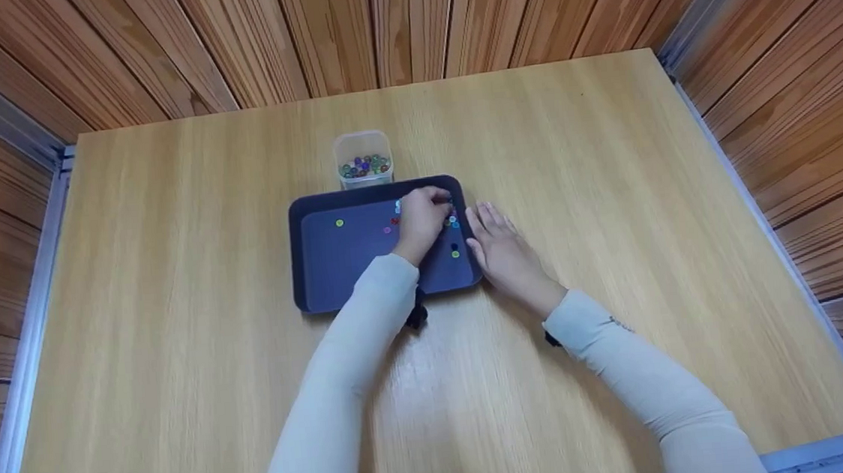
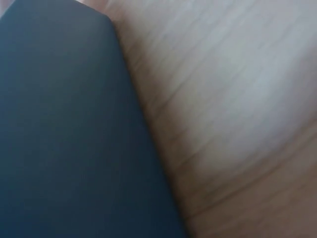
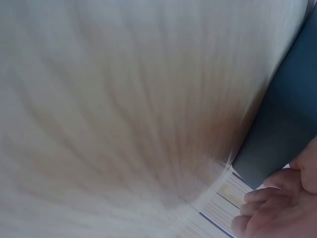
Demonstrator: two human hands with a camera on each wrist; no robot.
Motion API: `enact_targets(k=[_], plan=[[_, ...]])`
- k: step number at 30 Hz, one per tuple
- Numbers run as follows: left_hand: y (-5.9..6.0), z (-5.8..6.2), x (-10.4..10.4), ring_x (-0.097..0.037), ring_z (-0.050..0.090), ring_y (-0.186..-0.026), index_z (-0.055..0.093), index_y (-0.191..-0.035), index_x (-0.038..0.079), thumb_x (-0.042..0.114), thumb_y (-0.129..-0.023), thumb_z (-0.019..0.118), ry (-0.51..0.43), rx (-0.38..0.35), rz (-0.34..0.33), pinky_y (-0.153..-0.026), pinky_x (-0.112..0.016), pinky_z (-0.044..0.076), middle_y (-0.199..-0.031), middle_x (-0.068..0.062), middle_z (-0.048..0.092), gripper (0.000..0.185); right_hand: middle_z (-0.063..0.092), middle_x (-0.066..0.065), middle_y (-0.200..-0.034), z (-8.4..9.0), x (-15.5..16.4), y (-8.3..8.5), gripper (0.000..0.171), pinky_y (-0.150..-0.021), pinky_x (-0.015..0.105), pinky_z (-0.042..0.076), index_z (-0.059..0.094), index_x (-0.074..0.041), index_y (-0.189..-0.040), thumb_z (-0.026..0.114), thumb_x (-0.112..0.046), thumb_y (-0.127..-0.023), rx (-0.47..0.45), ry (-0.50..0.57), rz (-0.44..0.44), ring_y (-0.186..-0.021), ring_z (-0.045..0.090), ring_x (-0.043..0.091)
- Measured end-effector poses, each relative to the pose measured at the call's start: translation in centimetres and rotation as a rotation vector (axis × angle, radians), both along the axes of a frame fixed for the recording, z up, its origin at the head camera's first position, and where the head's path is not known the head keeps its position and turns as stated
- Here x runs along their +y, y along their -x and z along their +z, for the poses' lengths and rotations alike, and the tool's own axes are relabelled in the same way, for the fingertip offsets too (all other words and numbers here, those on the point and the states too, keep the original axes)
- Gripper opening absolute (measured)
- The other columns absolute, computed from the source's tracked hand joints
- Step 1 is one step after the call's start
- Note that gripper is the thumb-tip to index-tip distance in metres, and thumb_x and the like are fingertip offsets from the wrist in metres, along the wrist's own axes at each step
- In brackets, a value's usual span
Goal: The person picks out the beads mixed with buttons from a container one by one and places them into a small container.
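Observation:
A dark blue tray (image 1: 342,273) lies on the table with small round coloured pieces that look like buttons in it. My left hand (image 1: 420,220) reaches over the tray's right half, its fingers bent down near the far right corner; whether they pinch a piece is hidden. Close to it are a red piece (image 1: 395,221) and a pink piece (image 1: 387,230). A yellow button (image 1: 339,223) lies apart on the left, another yellow one (image 1: 455,254) near the right wall. Fingers extended, my right hand (image 1: 510,258) rests against the tray's right side. The left wrist view shows mostly the tray's outer wall (image 2: 74,124).
Behind the tray stands a clear plastic container (image 1: 362,145) with several glass marbles (image 1: 365,167). Wooden plank walls (image 1: 338,32) and metal rails (image 1: 29,312) border the wooden table (image 1: 170,286).

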State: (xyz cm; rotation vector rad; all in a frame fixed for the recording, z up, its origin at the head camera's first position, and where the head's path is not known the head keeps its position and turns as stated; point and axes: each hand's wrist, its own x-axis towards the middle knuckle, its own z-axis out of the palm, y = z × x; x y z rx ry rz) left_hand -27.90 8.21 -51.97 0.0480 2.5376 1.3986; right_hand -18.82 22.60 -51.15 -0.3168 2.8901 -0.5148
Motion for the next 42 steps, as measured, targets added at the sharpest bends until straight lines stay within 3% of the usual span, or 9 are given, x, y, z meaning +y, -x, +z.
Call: enact_targets(k=[9,14,17,19,22,26,30,35,42], plan=[[0.0,0.1,0.4,-0.018,0.067,-0.113,0.076,-0.109,0.007,0.005,-0.092,0.067,0.066,0.017,-0.029,-0.100,-0.030,0.051,-0.115,-0.007,0.075,0.019,0.019,0.020,-0.164,0.0,0.0,0.0,0.056,-0.126,0.049,0.014,0.021,-0.004,-0.157,0.032,-0.029,-0.109,-0.023,-0.012,-0.003,-0.154,0.013,0.034],[0.1,0.3,0.6,-0.019,0.065,-0.116,0.076,-0.109,0.007,0.006,-0.093,0.065,0.117,0.017,-0.079,-0.104,-0.032,0.049,-0.116,-0.007,0.074,0.019,0.019,0.022,-0.164,0.2,0.1,0.0,0.055,-0.125,0.049,0.015,0.021,-0.002,-0.157,0.032,-0.028,-0.109,-0.011,-0.012,0.002,-0.154,0.014,0.035],[0.1,0.3,0.6,-0.020,0.065,-0.116,0.076,-0.109,0.006,0.006,-0.093,0.065,0.103,0.021,-0.085,-0.104,-0.032,0.049,-0.116,-0.008,0.074,0.019,0.020,0.022,-0.163,0.3,0.1,0.0,0.055,-0.125,0.049,0.015,0.022,-0.002,-0.156,0.033,-0.027,-0.109,-0.005,-0.011,0.002,-0.154,0.015,0.036],[0.1,0.2,0.5,-0.019,0.066,-0.113,0.077,-0.107,0.007,0.007,-0.092,0.067,0.051,0.001,-0.046,-0.101,-0.031,0.050,-0.114,-0.007,0.075,0.017,0.019,0.022,-0.164,0.3,0.1,0.0,0.055,-0.126,0.049,0.014,0.021,-0.002,-0.156,0.032,-0.028,-0.109,-0.012,-0.013,0.001,-0.154,0.014,0.036],[-0.1,0.1,0.0,-0.017,0.068,-0.105,0.078,-0.103,0.007,0.010,-0.090,0.072,-0.103,-0.072,0.062,-0.093,-0.028,0.052,-0.109,-0.008,0.076,0.015,0.018,0.021,-0.164,0.2,0.1,0.0,0.056,-0.126,0.048,0.013,0.020,-0.003,-0.157,0.032,-0.029,-0.109,-0.025,-0.016,-0.001,-0.154,0.013,0.035],[-0.4,0.5,-0.7,-0.019,0.069,-0.102,0.075,-0.108,0.001,0.008,-0.089,0.073,-0.465,-0.239,0.184,-0.090,-0.026,0.055,-0.111,-0.013,0.074,0.021,0.018,0.022,-0.164,0.1,0.1,0.0,0.056,-0.126,0.047,0.012,0.020,-0.003,-0.157,0.032,-0.029,-0.109,-0.020,-0.011,-0.002,-0.154,0.013,0.035],[-0.5,1.4,-1.8,-0.027,0.067,-0.115,0.070,-0.116,-0.004,0.003,-0.090,0.070,-0.751,-0.395,0.236,-0.096,-0.028,0.055,-0.119,-0.018,0.071,0.027,0.018,0.022,-0.164,0.1,0.1,0.0,0.055,-0.126,0.048,0.013,0.020,-0.002,-0.156,0.032,-0.028,-0.109,-0.012,-0.014,0.007,-0.154,0.013,0.036],[-0.1,3.1,-3.5,-0.029,0.062,-0.123,0.067,-0.121,-0.003,0.004,-0.092,0.068,-0.860,-0.458,0.263,-0.101,-0.030,0.052,-0.122,-0.017,0.070,0.030,0.015,0.022,-0.165,0.2,0.1,0.1,0.056,-0.126,0.048,0.011,0.018,-0.002,-0.157,0.031,-0.028,-0.109,-0.025,-0.014,0.001,-0.154,0.011,0.036],[0.3,4.6,-6.0,-0.023,0.065,-0.120,0.070,-0.118,0.002,0.005,-0.091,0.069,-0.884,-0.470,0.305,-0.101,-0.027,0.051,-0.112,-0.008,0.073,0.027,0.012,0.020,-0.165,0.3,-0.1,0.0,0.057,-0.126,0.048,0.010,0.015,-0.004,-0.158,0.030,-0.030,-0.109,-0.054,-0.023,-0.012,-0.155,0.009,0.034]])
